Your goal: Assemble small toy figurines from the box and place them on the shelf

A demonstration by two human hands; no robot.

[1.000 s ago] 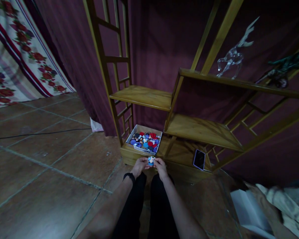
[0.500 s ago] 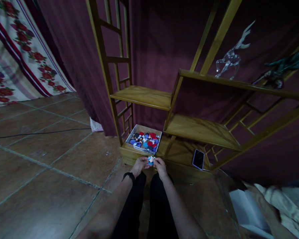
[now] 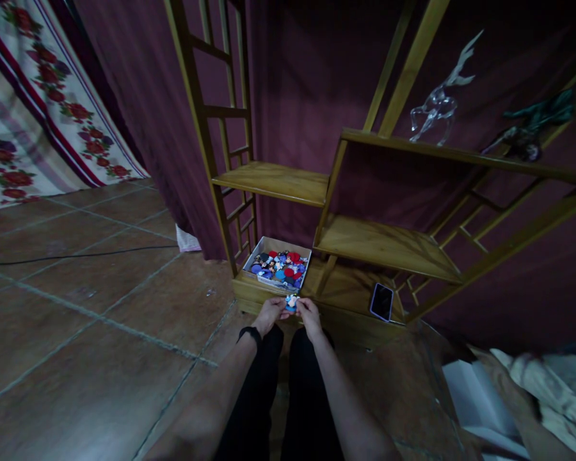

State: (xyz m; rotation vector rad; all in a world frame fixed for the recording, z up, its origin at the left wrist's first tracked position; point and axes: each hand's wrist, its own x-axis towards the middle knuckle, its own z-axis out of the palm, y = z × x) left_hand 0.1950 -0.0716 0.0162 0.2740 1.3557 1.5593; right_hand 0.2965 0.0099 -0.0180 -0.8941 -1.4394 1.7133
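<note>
Between my two hands is a small figurine (image 3: 292,301), white and blue on a blue base. My left hand (image 3: 270,315), with a dark band at the wrist, grips it from the left. Fingers of my right hand (image 3: 310,315) close on its right side. Both hands are held over my knees, just in front of the shelf's low front edge. Right behind them a shallow cardboard box (image 3: 265,282) is filled with several small figurines (image 3: 288,272) in red, blue, purple and black. Fine details of the held figurine are too small to make out.
A wooden display shelf (image 3: 273,179) rises ahead. On its bottom board lies a phone (image 3: 381,302), to the right. A clear deer ornament (image 3: 436,105) and a dark green ornament (image 3: 532,128) stand higher up. A white box (image 3: 480,397) sits on the floor at right.
The view has shifted slightly. Both hands still hold the figurine in nearly the same place before the box.
</note>
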